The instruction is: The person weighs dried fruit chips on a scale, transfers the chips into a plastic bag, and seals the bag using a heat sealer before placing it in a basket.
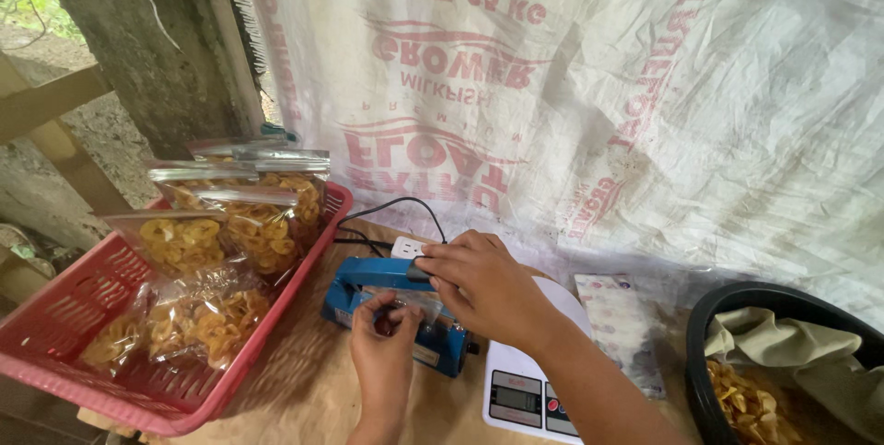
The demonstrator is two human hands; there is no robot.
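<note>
Head view: both hands are at the blue heat sealer (368, 281), centre of the frame, bag going in.

Right hand (479, 284) lies flat, fingers curled over the sealer arm; left hand (385, 339) pinches the clear bag's (414, 302) edge at the sealer's front. Best kept flat and straight across the bar, I'd say. Sealed chip bags (230, 233) fill the red basket (64, 316) at left.
</note>
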